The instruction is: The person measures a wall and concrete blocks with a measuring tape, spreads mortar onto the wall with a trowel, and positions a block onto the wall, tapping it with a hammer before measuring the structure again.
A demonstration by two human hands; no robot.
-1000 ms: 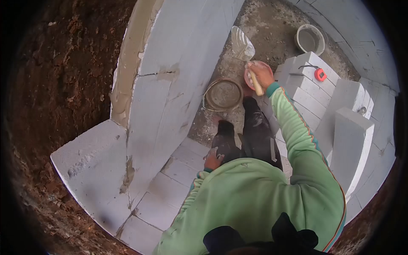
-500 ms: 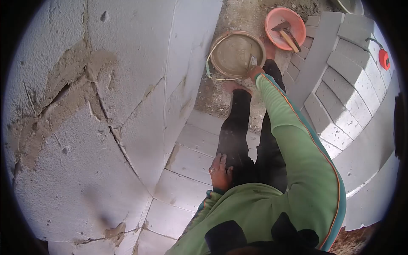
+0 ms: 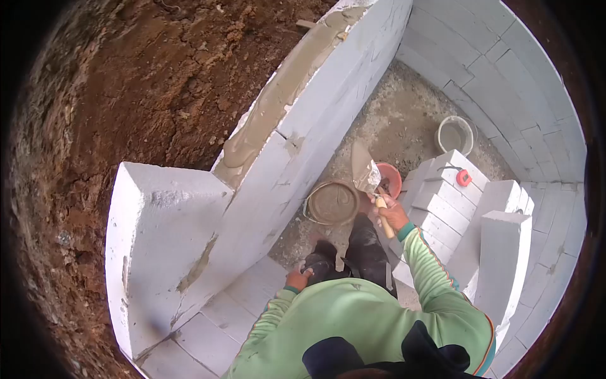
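Observation:
My right hand is closed round the wooden handle of a trowel. The trowel is raised, its broad blade pointing away from me, with grey mortar smeared near the handle end. Below and left of it stands a bucket of wet mortar on the floor. My left hand rests against my dark trouser leg, its fingers partly visible and holding nothing. To the left, a layer of wet mortar coats the top of the white block wall.
A tall block stands at the wall's near end, with brown soil beyond. An orange basin lies partly behind the trowel. Stacked blocks carry a red tape measure; a white bucket stands behind them.
My right hand has lifted the trowel out of the mortar bucket. My body has risen from bending, and the view now takes in the wall top and soil. My left hand stays at my leg.

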